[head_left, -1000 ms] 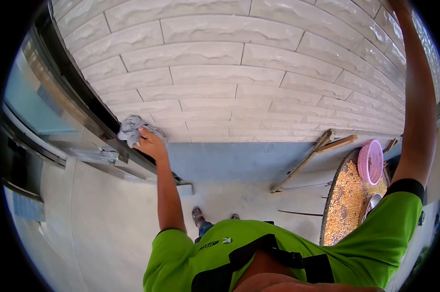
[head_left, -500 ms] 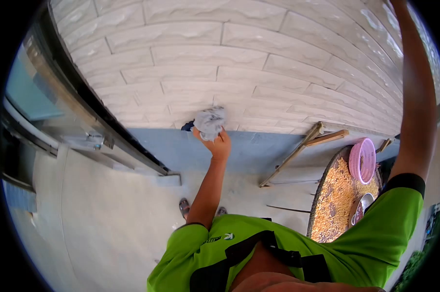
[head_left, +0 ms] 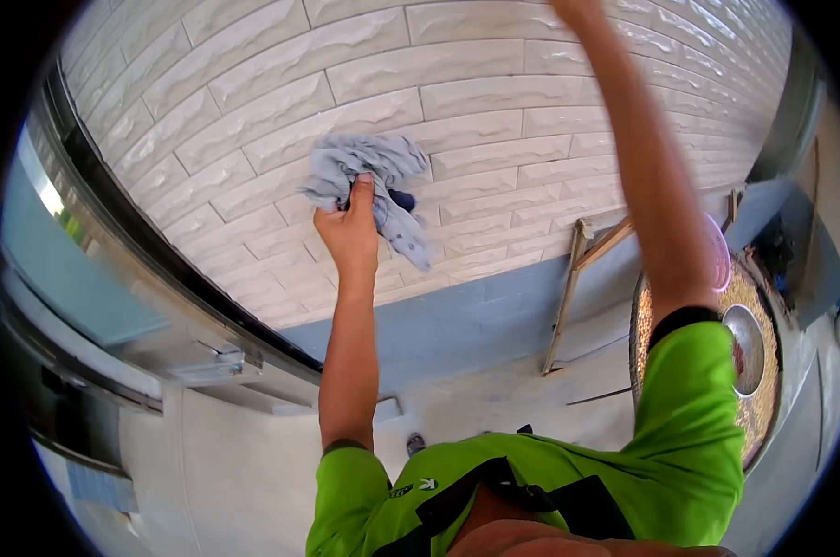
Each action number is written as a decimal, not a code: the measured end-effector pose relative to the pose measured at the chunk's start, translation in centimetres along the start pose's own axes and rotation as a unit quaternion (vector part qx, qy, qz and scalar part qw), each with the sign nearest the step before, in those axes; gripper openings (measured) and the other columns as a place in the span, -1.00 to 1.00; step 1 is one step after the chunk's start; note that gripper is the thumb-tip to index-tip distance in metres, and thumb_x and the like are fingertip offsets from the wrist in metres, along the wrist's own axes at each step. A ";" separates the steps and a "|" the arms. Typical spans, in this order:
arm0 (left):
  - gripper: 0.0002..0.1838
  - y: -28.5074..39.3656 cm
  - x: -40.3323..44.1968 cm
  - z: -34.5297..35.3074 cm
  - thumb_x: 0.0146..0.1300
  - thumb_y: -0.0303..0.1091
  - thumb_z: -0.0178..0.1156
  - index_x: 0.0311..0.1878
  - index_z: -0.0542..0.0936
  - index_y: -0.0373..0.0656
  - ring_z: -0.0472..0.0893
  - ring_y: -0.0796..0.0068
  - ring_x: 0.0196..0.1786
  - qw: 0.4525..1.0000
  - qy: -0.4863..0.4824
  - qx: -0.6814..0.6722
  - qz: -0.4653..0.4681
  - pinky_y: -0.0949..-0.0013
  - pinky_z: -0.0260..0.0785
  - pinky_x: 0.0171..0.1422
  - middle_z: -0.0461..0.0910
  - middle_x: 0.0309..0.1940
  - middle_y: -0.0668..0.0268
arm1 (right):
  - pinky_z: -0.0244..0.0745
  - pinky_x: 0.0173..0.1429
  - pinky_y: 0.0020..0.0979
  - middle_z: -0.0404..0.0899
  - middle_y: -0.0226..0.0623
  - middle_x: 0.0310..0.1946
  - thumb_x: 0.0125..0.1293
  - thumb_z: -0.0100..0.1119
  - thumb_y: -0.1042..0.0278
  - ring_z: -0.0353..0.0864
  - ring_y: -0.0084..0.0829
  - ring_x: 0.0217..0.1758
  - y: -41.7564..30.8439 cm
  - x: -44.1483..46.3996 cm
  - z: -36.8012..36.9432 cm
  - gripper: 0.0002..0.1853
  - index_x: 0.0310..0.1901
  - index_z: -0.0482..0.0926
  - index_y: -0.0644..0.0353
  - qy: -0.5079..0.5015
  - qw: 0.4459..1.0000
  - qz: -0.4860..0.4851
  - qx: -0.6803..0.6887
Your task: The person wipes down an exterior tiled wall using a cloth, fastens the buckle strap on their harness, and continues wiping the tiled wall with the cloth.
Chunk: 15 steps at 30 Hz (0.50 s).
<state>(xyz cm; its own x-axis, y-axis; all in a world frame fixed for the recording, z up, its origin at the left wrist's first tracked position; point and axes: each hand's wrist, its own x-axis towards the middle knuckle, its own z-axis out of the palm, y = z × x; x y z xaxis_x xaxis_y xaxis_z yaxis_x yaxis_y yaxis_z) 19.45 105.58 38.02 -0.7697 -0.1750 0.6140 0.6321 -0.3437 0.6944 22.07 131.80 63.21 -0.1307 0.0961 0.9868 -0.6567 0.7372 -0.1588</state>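
Left grip (head_left: 348,228) pinches the cloth (head_left: 346,163) at the wall (head_left: 485,97), work seemingly unfinished; right grip (head_left: 578,9), cropped, can't tell.

My left hand (head_left: 348,230) and right hand (head_left: 578,9) make two, in a scene with one grey cloth (head_left: 383,162), one tiled wall (head_left: 494,97), one green shirt (head_left: 550,469), one clearly visible sandal (head_left: 415,444), one pink basket (head_left: 720,258), one metal bowl (head_left: 752,332) and one round tray (head_left: 636,330).

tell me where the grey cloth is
In the head view, the grey cloth is left of centre, held in the left hand at the pale tiled wall.
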 end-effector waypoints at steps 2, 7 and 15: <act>-0.77 2.1 -0.2 -0.5 0.40 -0.35 0.38 -0.10 0.65 -0.36 0.60 0.60 -0.17 0.995 -0.019 0.067 -0.076 0.45 0.44 0.04 0.70 -0.21 0.41 | 0.23 0.58 -0.20 0.42 -0.25 0.50 0.60 -0.06 0.18 0.37 -0.19 0.54 -3.4 -10.1 -0.7 -0.49 0.51 0.40 0.03 -0.114 0.983 0.116 0.087; -0.79 3.1 -2.5 0.7 0.51 -0.35 0.19 -0.01 0.66 -0.31 0.61 0.59 -0.06 0.983 -0.173 0.064 0.014 0.44 0.44 0.11 0.72 -0.15 0.33 | 0.09 0.62 -0.26 0.20 -0.09 0.57 0.58 0.11 0.00 0.13 -0.30 0.64 -9.2 -28.0 5.8 -0.22 0.61 0.09 0.28 -0.148 0.892 0.279 0.322; -0.55 6.9 1.4 -6.5 0.50 -0.35 0.23 0.37 0.49 -0.30 0.51 0.49 0.27 0.887 -0.437 -0.032 -0.144 0.39 0.38 0.32 0.55 0.25 0.28 | 0.51 0.20 -0.45 0.63 -0.31 0.10 0.39 0.22 0.51 0.57 -0.56 0.13 -12.6 -26.7 10.3 -0.65 0.18 0.62 0.31 -0.020 0.895 0.351 0.273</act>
<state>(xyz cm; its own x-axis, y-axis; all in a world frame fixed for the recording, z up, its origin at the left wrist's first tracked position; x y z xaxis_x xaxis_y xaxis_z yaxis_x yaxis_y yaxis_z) 22.16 96.98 41.20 -0.5172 0.7008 0.4913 0.3929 -0.3155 0.8637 26.21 113.04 38.51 -0.6733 0.3751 0.6371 -0.6660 0.0665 -0.7430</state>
